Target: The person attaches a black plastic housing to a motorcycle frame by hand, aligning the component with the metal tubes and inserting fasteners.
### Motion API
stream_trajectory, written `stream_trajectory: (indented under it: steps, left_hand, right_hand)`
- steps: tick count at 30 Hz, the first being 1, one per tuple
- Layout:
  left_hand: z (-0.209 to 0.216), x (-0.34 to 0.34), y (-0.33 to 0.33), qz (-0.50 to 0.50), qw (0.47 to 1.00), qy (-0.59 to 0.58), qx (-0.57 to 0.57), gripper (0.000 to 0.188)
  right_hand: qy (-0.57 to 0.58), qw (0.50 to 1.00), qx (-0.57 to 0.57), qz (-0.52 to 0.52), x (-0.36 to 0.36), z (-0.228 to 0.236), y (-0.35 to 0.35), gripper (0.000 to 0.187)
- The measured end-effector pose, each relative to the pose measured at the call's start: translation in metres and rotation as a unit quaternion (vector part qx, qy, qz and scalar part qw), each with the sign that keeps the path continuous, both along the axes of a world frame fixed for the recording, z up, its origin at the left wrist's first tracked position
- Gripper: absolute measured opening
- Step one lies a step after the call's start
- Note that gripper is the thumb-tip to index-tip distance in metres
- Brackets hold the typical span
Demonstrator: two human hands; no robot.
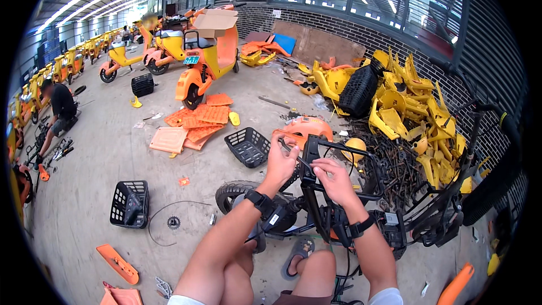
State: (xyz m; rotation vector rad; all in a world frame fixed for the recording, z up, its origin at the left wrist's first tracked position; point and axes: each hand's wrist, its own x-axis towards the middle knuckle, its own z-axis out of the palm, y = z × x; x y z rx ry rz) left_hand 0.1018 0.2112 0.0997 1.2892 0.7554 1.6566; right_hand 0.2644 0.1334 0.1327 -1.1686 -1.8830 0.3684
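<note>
A stripped black scooter frame (313,203) stands in front of me, its tyre (226,195) to the left. My left hand (280,164) is closed in a pinch on a thin, dark, cable-like piece beside the top of the frame's black post (309,152). The piece runs toward my right hand (333,179), whose fingers are bent at the right side of the post. What the right fingertips grip is too small to tell. Just beyond the hands lies an orange shell panel (310,127). Both wrists wear dark bands.
Yellow panels (395,113) and dark metal parts (389,178) are heaped on the right. Black baskets (248,147) and orange panels (197,120) lie on the floor. Yellow-orange scooters (212,59) stand beyond. A person in dark clothes (61,107) crouches far left.
</note>
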Motion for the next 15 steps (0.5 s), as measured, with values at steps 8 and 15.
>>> stream_trajectory:
  steps: [8, 15]
  left_hand:
    - [0.004, -0.001, -0.021, -0.004, 0.996, -0.061, -0.059, 0.050]
    - [-0.006, -0.008, -0.026, 0.011, 0.996, -0.067, -0.049, 0.039]
  right_hand:
    - [0.073, 0.993, -0.089, 0.023, 0.003, 0.004, -0.005, 0.018]
    - [0.097, 0.987, -0.116, 0.044, 0.003, 0.008, -0.004, 0.017]
